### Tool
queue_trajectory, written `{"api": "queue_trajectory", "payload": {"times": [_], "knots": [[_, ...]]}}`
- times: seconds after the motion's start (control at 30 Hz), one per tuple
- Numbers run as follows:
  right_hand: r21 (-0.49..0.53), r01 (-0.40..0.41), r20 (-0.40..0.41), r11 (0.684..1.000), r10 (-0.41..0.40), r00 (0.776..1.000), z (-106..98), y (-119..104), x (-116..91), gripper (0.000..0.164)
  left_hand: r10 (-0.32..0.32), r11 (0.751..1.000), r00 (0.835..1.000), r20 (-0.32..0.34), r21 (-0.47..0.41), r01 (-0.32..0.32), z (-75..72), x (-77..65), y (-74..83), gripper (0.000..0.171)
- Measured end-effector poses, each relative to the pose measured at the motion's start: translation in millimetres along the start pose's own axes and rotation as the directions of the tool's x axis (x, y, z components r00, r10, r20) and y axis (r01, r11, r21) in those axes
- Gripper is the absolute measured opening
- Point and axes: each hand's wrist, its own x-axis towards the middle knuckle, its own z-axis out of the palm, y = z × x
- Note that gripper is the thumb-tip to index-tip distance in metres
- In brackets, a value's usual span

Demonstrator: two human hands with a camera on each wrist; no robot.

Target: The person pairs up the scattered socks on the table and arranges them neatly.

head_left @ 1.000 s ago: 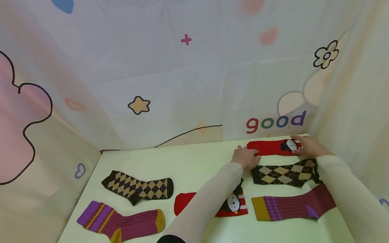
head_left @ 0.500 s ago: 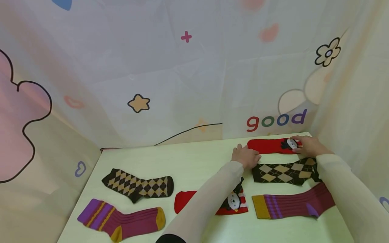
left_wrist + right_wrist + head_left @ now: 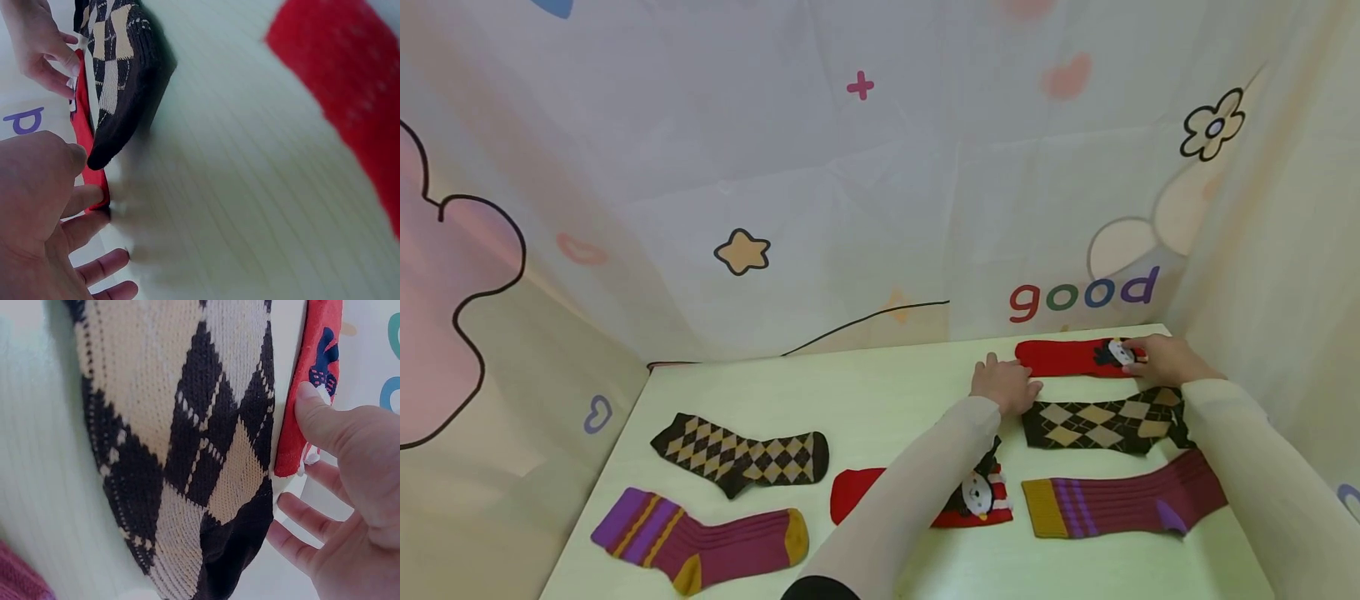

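A red sock [image 3: 1060, 358] with a penguin face lies flat at the table's back right. My right hand [image 3: 1172, 360] pinches its penguin end, thumb on the near edge and index finger on the far edge. By the sock's other end, my left hand [image 3: 1003, 383] rests with fingers spread; its fingertips touch the red end in the left wrist view. Just in front lies a black and tan argyle sock [image 3: 1097, 423], which fills much of the right wrist view. A second red penguin sock [image 3: 976, 500] is partly hidden under my left forearm.
A maroon sock [image 3: 1127, 504] with a mustard cuff lies at the right front. On the left are another argyle sock [image 3: 745, 454] and another maroon sock [image 3: 707, 542] with purple stripes. A printed curtain [image 3: 887, 183] stands behind the table.
The far red sock's left end has slid slightly to the right, with my right hand shifting a little the same way. My left hand stays nearly still, and the view has tilted slightly.
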Motion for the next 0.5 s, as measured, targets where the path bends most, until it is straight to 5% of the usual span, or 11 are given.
{"api": "queue_trajectory", "payload": {"times": [0.5], "knots": [[0.004,0.015,-0.009,1.000,-0.015,1.000,2.3,3.8,0.4,0.054,-0.018,0.999,1.000,-0.002,-0.030,0.018,4.9,5.2,-1.2,0.041]]}}
